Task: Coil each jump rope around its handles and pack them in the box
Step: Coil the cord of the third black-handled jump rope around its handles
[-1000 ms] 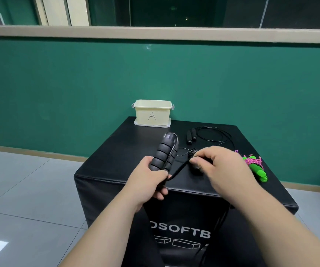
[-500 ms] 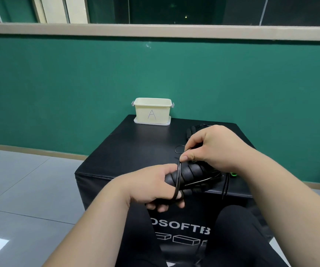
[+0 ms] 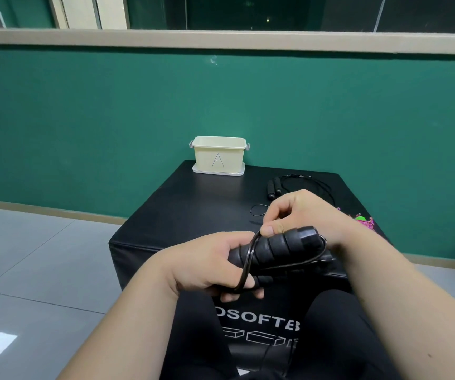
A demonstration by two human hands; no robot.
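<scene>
Ribbed black handles (image 3: pixel 281 249) lie paired in your left hand (image 3: pixel 204 267), fingers curled round them, just off the near edge of the black soft box (image 3: pixel 193 209). One loop of cord (image 3: pixel 248 259) circles them, and your right hand (image 3: pixel 305 215) pinches it at the handle top. Judgement: early wraps only. The second black jump rope (image 3: pixel 274 187) lies uncoiled, and the green-and-pink rope (image 3: pixel 363 219) is mostly hidden. Cream box A (image 3: pixel 218 157) stands at the far edge, contents unseen.
</scene>
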